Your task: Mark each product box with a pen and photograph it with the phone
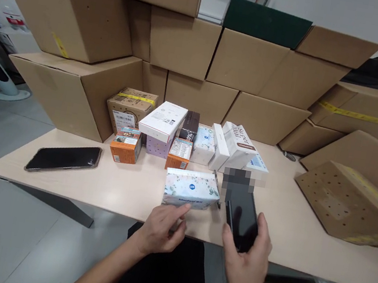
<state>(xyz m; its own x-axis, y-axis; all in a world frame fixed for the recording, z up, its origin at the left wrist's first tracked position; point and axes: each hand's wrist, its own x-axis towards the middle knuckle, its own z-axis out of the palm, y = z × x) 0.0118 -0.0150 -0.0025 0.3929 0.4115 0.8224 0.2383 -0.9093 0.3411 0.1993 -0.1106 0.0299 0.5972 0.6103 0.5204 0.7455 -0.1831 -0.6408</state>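
Observation:
My right hand (249, 258) grips a black smartphone (243, 218), thumb along one side and fingers along the other. Blurred squares cover the phone's upper end. A floral tissue pack (193, 188) lies on the table just beyond my left hand (165, 229). That hand holds nothing: its index finger stretches toward the pack's front edge, the other fingers are partly curled. Whether the fingertip touches the pack I cannot tell. A thin dark item (217, 189), mostly hidden, lies between pack and phone.
A second phone (65, 158) lies flat at the table's left. Behind the pack stand orange boxes (126, 146), a white box (163, 120), another tissue pack (205, 145) and a white bag (238, 147). Large cartons (180, 43) wall the back; a dotted carton (352, 202) sits right.

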